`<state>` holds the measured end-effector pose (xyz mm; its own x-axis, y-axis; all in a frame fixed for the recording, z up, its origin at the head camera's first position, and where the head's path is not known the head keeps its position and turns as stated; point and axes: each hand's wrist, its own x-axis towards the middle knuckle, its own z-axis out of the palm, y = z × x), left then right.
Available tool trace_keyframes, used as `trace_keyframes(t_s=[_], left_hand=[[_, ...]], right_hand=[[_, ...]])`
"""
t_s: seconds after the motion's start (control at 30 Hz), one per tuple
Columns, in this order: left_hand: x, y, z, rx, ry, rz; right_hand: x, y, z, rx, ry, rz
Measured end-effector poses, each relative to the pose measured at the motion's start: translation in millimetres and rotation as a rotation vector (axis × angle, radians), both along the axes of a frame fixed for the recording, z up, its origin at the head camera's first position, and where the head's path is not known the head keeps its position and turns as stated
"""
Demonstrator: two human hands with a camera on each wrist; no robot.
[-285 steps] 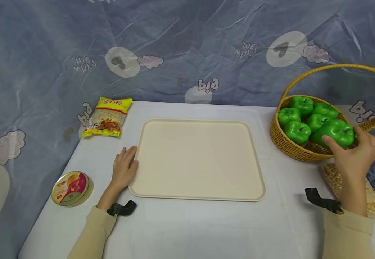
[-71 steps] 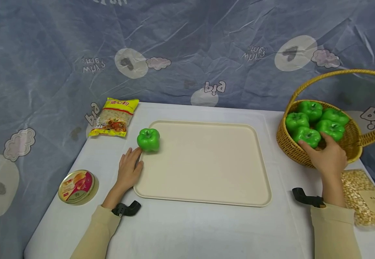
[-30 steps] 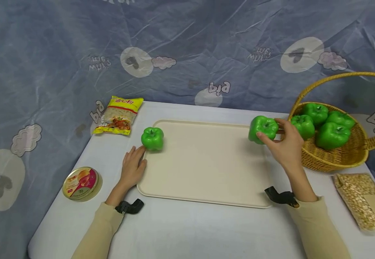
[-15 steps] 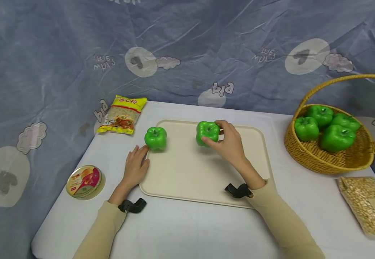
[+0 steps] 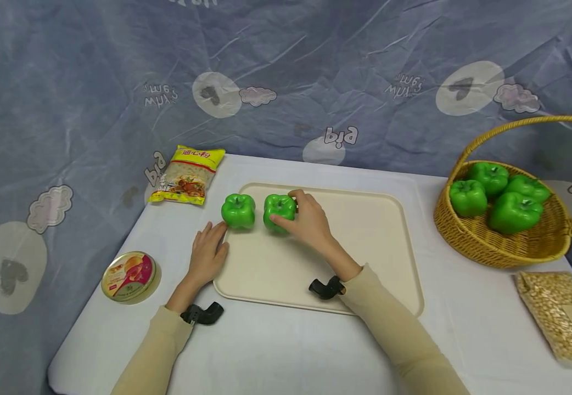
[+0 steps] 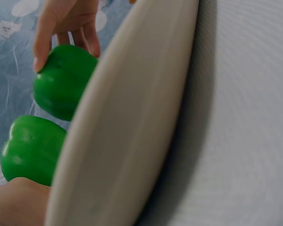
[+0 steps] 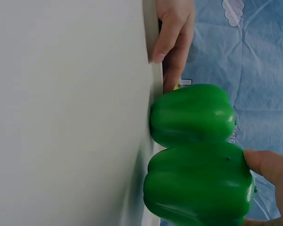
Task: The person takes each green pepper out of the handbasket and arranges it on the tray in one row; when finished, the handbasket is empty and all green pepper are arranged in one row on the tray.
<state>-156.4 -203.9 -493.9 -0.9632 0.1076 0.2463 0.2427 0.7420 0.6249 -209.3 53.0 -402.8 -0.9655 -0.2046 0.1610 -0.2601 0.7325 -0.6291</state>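
Observation:
My right hand (image 5: 310, 224) pinches a green bell pepper (image 5: 277, 211) between thumb and fingers over the back left of the cream tray (image 5: 365, 247). Whether that pepper touches the tray I cannot tell. Just to its left, a second green bell pepper (image 5: 238, 212) sits upright in the tray's back left corner; it also shows in the right wrist view (image 7: 193, 115). My left hand (image 5: 207, 253) rests at the tray's left edge, fingers extended and holding nothing. In the left wrist view the tray's rim (image 6: 127, 117) partly hides both peppers.
A wicker basket (image 5: 483, 249) with several green bell peppers stands at the right. In front of it lies a bag of grains (image 5: 558, 312). To the left are a yellow food packet (image 5: 187, 175) and a round tin (image 5: 129, 277). A printed grey-blue cloth hangs behind.
One pepper went from the basket to the tray's back left corner. My right hand then took another from the basket and carried it left beside the first. My left hand stayed at the tray's edge.

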Motion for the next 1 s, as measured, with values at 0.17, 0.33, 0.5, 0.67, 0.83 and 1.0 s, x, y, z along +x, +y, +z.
trace_keyframes(t_s=[0.17,0.33,0.5,0.67,0.83,1.0], left_hand=[[0.1,0.6,0.6,-0.011,-0.020,0.000],[0.5,0.7,1.5,-0.009,-0.021,-0.002],[-0.1,-0.3,0.9,-0.004,-0.022,-0.004],[0.1,-1.2,1.2,0.004,-0.035,-0.006],[0.7,-0.6,1.4,0.003,-0.038,-0.011],[0.7,-0.7,1.0,0.006,-0.031,-0.012]], right_hand=[[-2.0,-6.0,-4.1,0.058,-0.006,0.008],[-0.6,-6.6,-6.0,0.057,-0.018,0.021],[0.6,-5.6,-6.7,0.048,-0.010,0.054],[1.8,-7.1,-6.4,0.045,-0.017,0.083],[3.7,-10.5,-6.1,0.050,-0.020,0.082],[5.8,-13.3,-6.1,0.055,-0.021,0.083]])
